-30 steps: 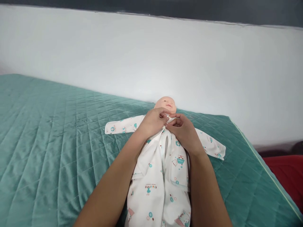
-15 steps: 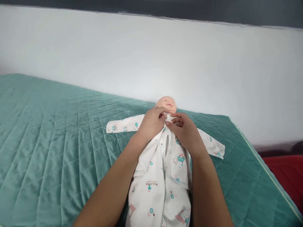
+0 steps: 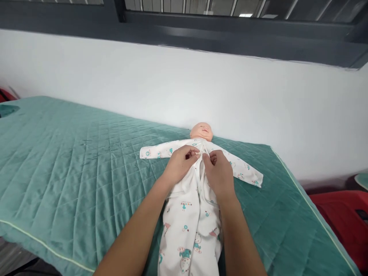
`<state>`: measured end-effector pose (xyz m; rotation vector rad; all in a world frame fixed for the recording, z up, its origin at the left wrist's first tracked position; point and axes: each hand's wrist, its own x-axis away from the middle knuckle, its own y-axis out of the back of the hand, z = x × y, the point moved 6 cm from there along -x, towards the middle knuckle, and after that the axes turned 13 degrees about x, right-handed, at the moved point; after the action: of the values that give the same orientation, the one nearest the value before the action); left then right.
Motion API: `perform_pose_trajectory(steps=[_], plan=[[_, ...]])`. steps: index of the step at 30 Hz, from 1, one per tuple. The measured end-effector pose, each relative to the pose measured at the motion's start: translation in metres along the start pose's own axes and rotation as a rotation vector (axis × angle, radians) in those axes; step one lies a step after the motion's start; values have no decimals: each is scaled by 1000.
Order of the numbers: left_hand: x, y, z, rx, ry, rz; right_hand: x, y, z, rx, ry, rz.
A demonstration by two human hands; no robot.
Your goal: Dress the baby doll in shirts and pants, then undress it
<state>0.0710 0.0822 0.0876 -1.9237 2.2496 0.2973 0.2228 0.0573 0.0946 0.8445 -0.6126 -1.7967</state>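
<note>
A baby doll (image 3: 201, 131) lies on its back, its head toward the wall. It wears a white long-sleeved baby jacket (image 3: 161, 149) printed with small animals, the sleeves spread to both sides. White trousers (image 3: 184, 237) with a like print cover its legs. At the chest, my left hand (image 3: 184, 159) pinches one front edge of the jacket. Across from it, my right hand (image 3: 219, 166) pinches the other front edge, fingers bent. The two hands almost meet at the front opening below the neck. Whatever fastening lies between the fingertips is too small to make out.
A green quilted cover (image 3: 86, 172) spreads under the doll. Behind it rises a white wall (image 3: 129, 84) beneath a dark window frame (image 3: 201, 34). A red chair (image 3: 336, 218) stands beyond the right edge.
Both hands have moved down from the doll's neck to its upper chest, and the collar now shows. The view has tilted up, bringing the window into sight.
</note>
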Motion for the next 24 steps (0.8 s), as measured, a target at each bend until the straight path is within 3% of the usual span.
perform_pose_trajectory(steps=[7, 11, 14, 19, 24], plan=[[-12, -2, 0, 28, 66, 76, -9, -1, -19, -273, -109, 173], [-13, 1, 2, 54, 80, 130, -7, 4, -20, -254, -160, 264], [-13, 2, 0, 46, 49, 114, -6, 7, -19, -270, -151, 293], [-14, -3, -9, 119, -23, 38, -6, 3, -22, -568, -192, 282], [-15, -12, -15, 150, -21, 71, -6, -1, -20, -682, -218, 290]])
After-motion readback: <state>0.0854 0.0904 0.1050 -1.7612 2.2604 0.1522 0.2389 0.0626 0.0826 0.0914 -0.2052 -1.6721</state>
